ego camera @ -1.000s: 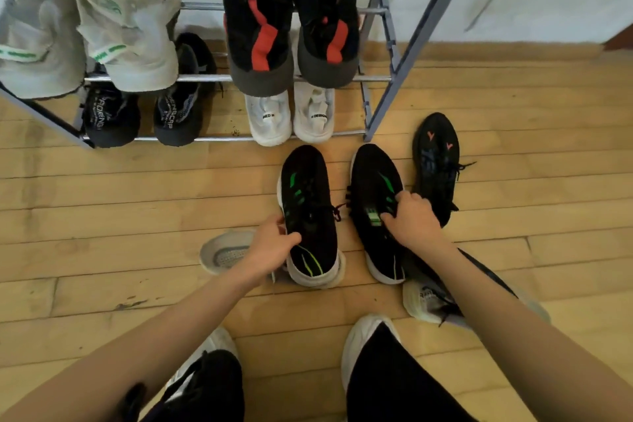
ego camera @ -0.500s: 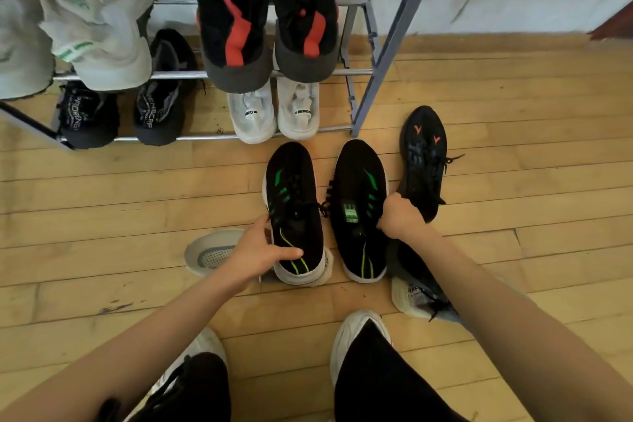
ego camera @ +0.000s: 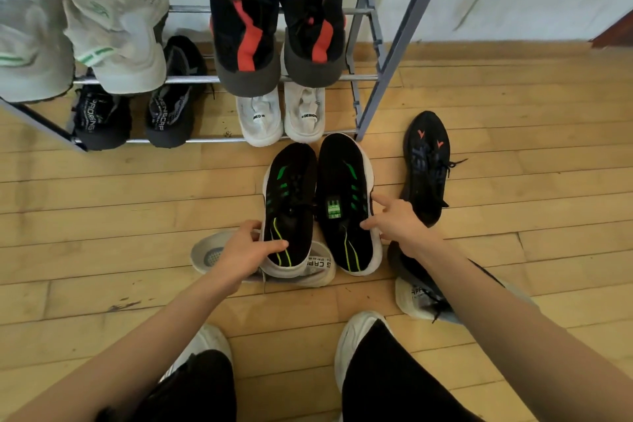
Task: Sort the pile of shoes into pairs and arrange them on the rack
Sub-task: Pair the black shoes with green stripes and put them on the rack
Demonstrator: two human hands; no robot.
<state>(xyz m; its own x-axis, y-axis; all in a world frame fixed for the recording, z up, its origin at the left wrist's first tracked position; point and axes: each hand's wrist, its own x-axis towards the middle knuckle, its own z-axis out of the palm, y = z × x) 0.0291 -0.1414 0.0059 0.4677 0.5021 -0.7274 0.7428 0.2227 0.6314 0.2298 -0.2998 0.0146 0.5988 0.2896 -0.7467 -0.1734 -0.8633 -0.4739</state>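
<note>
Two black shoes with green marks lie side by side on the wooden floor in front of the metal rack (ego camera: 373, 86). My left hand (ego camera: 245, 250) grips the heel part of the left black-green shoe (ego camera: 291, 195), thumb across its top. My right hand (ego camera: 399, 223) touches the side of the right black-green shoe (ego camera: 346, 188) with fingers spread and mostly straight. A black shoe with orange marks (ego camera: 428, 161) lies to the right. A grey-white shoe (ego camera: 416, 295) is partly hidden under my right forearm. A white shoe (ego camera: 209, 252) lies behind my left hand.
The rack holds a white-green pair (ego camera: 113, 31) and a black-red pair (ego camera: 274, 27) on the upper bar, a black-grey pair (ego camera: 137, 113) and a white pair (ego camera: 281, 116) below. My own feet in white shoes (ego camera: 356, 336) stand at the bottom. A white wall rises behind.
Both black-green shoes have slid forward toward the rack and closer together. My right hand has loosened from gripping the right shoe to touching its side with spread fingers.
</note>
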